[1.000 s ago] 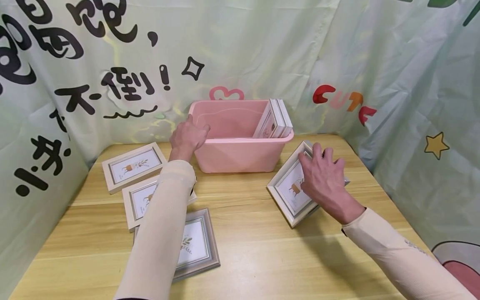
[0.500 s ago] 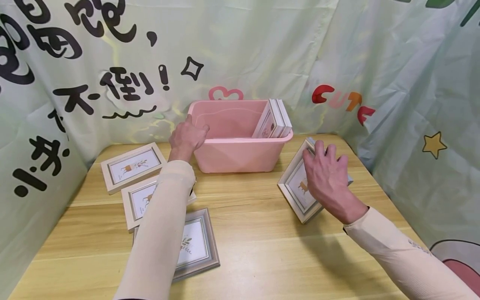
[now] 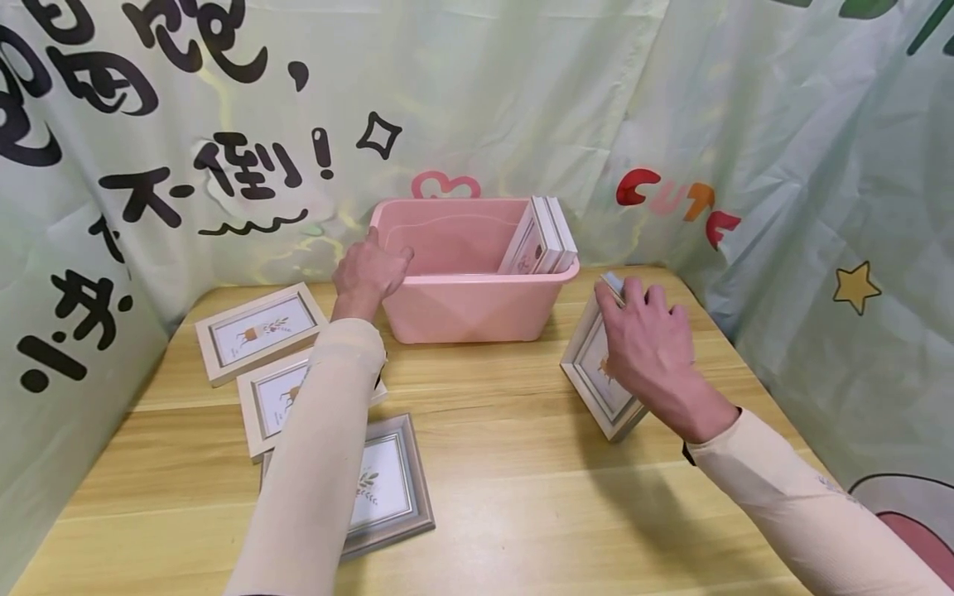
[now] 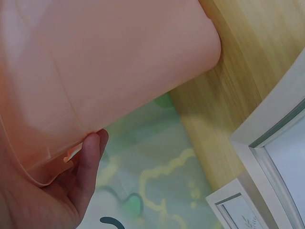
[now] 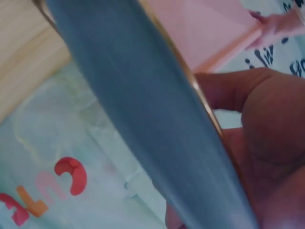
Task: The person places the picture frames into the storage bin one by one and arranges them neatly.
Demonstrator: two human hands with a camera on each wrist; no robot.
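In the head view my left hand (image 3: 370, 275) grips the left rim of a pink plastic bin (image 3: 477, 310). Its fingers (image 4: 88, 169) curl round that rim in the left wrist view. My right hand (image 3: 650, 352) holds a beige picture frame (image 3: 594, 372) by its upper side, tilted, at the right of the table. A potted-plant print shows behind the frame's border. Up close in the right wrist view, a broad blue-grey surface (image 5: 138, 100) of what I hold crosses the picture, with my thumb beside it. Two white-edged frames (image 3: 546, 236) stand leaning in the bin's right end.
On the left of the wooden table (image 3: 507, 480) lie a beige frame (image 3: 261, 331), a second beige frame (image 3: 262, 406) partly under my left sleeve, and a grey frame (image 3: 395, 488) nearer the front. A printed curtain (image 3: 514, 99) hangs behind and at both sides.
My right hand has shifted the picture frame slightly rightward and turned it steeper, so its face looks narrower. The left hand stays on the bin's rim.
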